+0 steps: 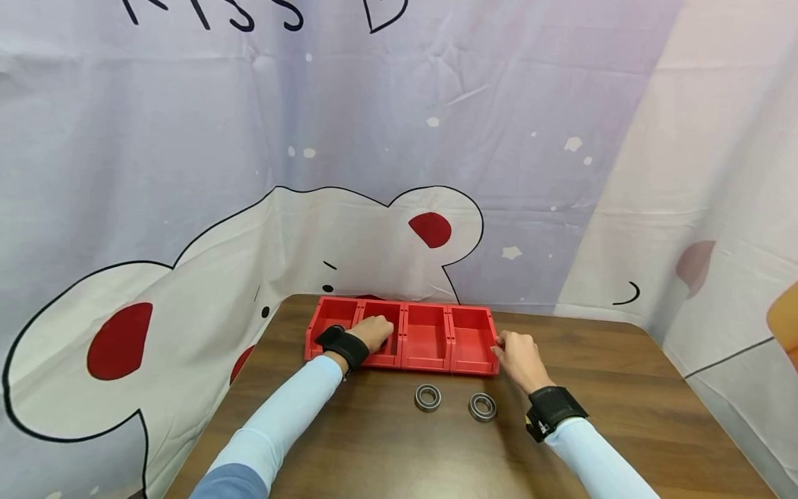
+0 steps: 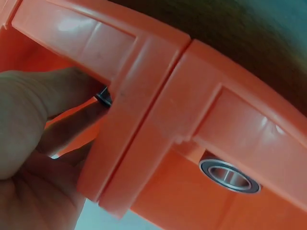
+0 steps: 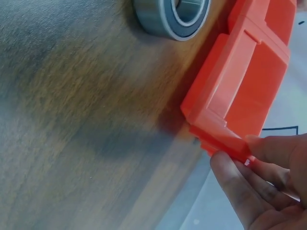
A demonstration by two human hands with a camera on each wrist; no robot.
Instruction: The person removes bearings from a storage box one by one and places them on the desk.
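Observation:
A row of joined red bins [image 1: 427, 343] stands toward the back of the table. My left hand [image 1: 374, 333] reaches down into the second bin from the left. In the left wrist view its fingers pinch a bearing [image 2: 104, 96], mostly hidden by the fingers and the bin's front wall. Another ball bearing [image 2: 230, 176] lies in the adjoining leftmost bin, close behind the front wall. At the row's right end, my right hand [image 1: 522, 359] grips the outer side edge of the last bin between thumb and fingers.
Two more bearings lie flat on the wooden table [image 1: 399, 450] before the bins: one bearing [image 1: 427, 398] near the middle, another bearing [image 1: 483, 407] to its right. A printed cloth [image 1: 349, 138] hangs behind the table.

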